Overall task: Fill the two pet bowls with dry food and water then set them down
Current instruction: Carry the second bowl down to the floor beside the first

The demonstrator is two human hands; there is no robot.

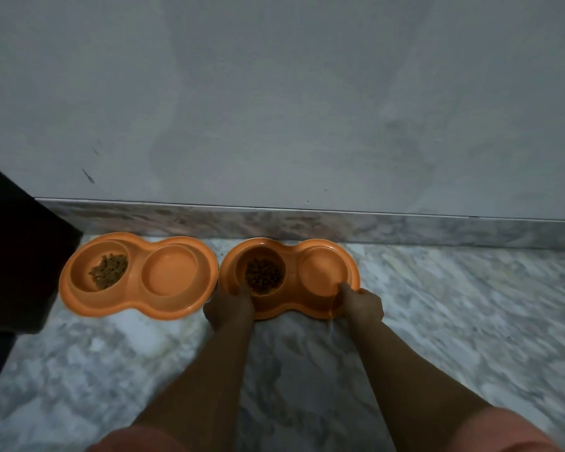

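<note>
Nearest to me I see pink sleeves (pixel 150 438) at the bottom edge, and from them my two bare forearms reach forward over the grey marbled floor (pixel 454 321). My left hand (pixel 230 309) grips the near rim of the right-hand double bowl (pixel 294 252) at its left lobe, fingers curled over the edge just in front of the kibble. My right hand (pixel 361 305) grips the same near rim at the right lobe, thumb hooked over the edge into the cup there. That orange bowl sits low at the floor, its far edge close to the skirting; I cannot tell whether it rests fully on the floor. Its left cup holds dark dry food (pixel 263 276); whether its right cup (pixel 323 267) holds water I cannot tell. Just beside it to the left lies the second orange double bowl (pixel 137 278) flat on the floor, untouched, with kibble (pixel 108 270) in its left cup. A dark piece of furniture (pixel 17 256) stands at the far left, close to that bowl. Behind both runs a marbled skirting strip (pixel 307 223), and above it a plain grey wall (pixel 274 93).
</note>
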